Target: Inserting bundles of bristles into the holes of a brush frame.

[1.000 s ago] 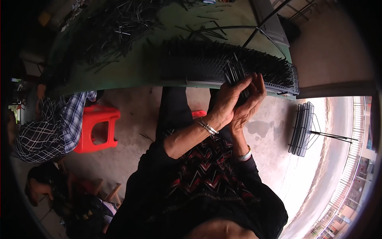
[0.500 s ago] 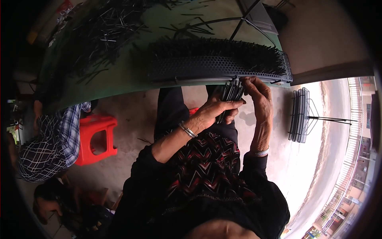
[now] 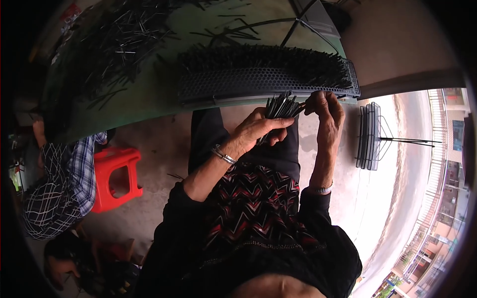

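Observation:
My left hand (image 3: 261,128) is wrapped round a bundle of thin black strips (image 3: 281,106), whose tips fan out above the thumb. Just to the right, my right hand (image 3: 325,107) is closed in a pinch by the bundle's edge. One thin black strip seems to run between the bundle and those fingertips, though the fingers partly hide it. Beyond both hands lies a long grey perforated metal rack (image 3: 233,85) on the table's near edge. Dense rows of short black strips (image 3: 258,60) stick up from its holes. Thin metal rods rise behind it.
Loose black strips (image 3: 124,44) lie heaped on the green table (image 3: 144,107) at the far left. A red plastic stool (image 3: 117,176) stands on the floor beside a person in a plaid sleeve (image 3: 85,164). A grey wire rack (image 3: 368,136) rests on the floor to the right.
The bundle and my left hand have shifted slightly left and the bundle leans more. My right hand has moved a little to the right, widening the gap between the hands.

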A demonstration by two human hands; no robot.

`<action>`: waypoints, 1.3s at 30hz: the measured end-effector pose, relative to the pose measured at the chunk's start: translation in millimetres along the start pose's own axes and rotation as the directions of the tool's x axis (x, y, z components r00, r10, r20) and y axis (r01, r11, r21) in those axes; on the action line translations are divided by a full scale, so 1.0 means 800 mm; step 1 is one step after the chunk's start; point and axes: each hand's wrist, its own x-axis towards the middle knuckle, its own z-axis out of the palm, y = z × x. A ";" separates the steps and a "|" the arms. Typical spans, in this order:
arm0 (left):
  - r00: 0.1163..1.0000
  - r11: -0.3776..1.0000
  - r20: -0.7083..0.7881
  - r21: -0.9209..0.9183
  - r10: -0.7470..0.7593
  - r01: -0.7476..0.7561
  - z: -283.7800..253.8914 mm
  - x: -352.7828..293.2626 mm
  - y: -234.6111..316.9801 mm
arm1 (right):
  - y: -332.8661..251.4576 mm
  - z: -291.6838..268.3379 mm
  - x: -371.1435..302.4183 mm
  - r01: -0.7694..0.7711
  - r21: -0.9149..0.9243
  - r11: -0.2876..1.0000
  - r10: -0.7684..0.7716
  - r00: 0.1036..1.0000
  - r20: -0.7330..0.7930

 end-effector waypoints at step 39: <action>0.962 0.900 -0.232 -0.435 -0.147 0.033 -0.015 0.014 -0.041 | 0.063 -0.025 0.050 0.140 -0.525 0.840 -0.411 0.796 -0.445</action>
